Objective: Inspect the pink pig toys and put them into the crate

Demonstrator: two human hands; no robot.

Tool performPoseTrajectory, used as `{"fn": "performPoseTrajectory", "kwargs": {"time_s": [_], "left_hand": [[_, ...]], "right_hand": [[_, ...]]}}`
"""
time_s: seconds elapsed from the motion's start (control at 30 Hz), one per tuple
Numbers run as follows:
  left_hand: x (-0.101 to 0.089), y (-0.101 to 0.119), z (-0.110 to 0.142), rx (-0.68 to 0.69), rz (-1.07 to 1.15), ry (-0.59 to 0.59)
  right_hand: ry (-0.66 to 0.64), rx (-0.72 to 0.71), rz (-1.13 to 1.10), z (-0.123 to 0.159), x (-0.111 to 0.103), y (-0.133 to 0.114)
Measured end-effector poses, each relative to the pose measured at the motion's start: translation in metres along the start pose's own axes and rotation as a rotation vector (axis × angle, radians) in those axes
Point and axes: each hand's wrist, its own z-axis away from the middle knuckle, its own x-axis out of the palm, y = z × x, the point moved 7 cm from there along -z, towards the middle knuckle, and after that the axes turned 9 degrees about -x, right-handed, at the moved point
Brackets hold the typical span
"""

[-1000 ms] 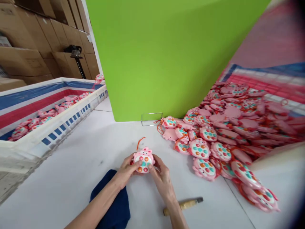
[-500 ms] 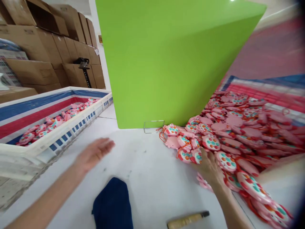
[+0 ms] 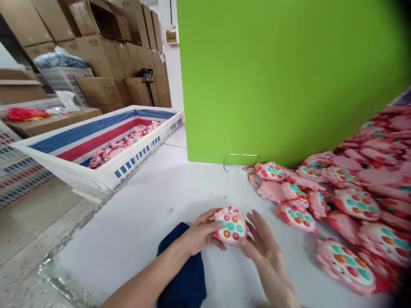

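Observation:
Both hands hold one pink pig-shaped toy [image 3: 231,224] with coloured bubble buttons, just above the white table [image 3: 154,201]. My left hand [image 3: 201,233] grips its left side with the fingers curled round it. On the toy's right side my right hand [image 3: 261,239] rests with fingers partly spread. A large pile of the same pink toys [image 3: 346,188] lies at the right, close to my right hand. A dark blue cloth [image 3: 184,273] lies under my left wrist.
A white crate with blue and red lining [image 3: 105,171] holds more pink toys at the left. A green panel [image 3: 289,77] stands behind the table. Cardboard boxes [image 3: 96,47] are stacked at the back left. A clear plastic piece [image 3: 240,162] lies at the panel's foot.
The earlier toy left my hands; my left hand swung toward the crate while my right reached into the pile. Now both hands meet on another pink toy. The view has shifted left.

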Motion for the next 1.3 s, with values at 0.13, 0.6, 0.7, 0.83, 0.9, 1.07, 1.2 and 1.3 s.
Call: {"fn": "performPoseTrajectory", "kwargs": {"time_s": [0.13, 0.6, 0.7, 0.83, 0.9, 1.07, 1.2, 1.3], "left_hand": [[-0.001, -0.002, 0.001, -0.041, -0.047, -0.065], [0.002, 0.002, 0.002, 0.018, -0.148, -0.026], [0.004, 0.003, 0.002, 0.024, -0.120, -0.051], [0.004, 0.003, 0.002, 0.022, -0.100, -0.051], [0.006, 0.003, 0.002, 0.018, -0.094, -0.074], [0.010, 0.002, 0.002, 0.026, -0.096, -0.136], [0.004, -0.003, -0.001, -0.012, -0.025, -0.106], [0.001, -0.004, -0.002, -0.027, 0.020, -0.091]], "right_hand": [[-0.071, 0.181, -0.116, -0.001, -0.004, 0.004], [-0.150, 0.147, -0.122, 0.004, 0.004, 0.019], [-0.096, 0.143, 0.000, 0.005, 0.000, 0.021], [-0.063, 0.150, -0.077, 0.006, 0.001, 0.013], [-0.041, 0.162, -0.106, 0.006, 0.000, 0.010], [-0.056, 0.165, -0.069, 0.005, -0.004, 0.012], [-0.017, 0.147, -0.091, 0.005, -0.001, 0.013], [-0.018, 0.158, -0.114, 0.006, 0.003, 0.013]]}}
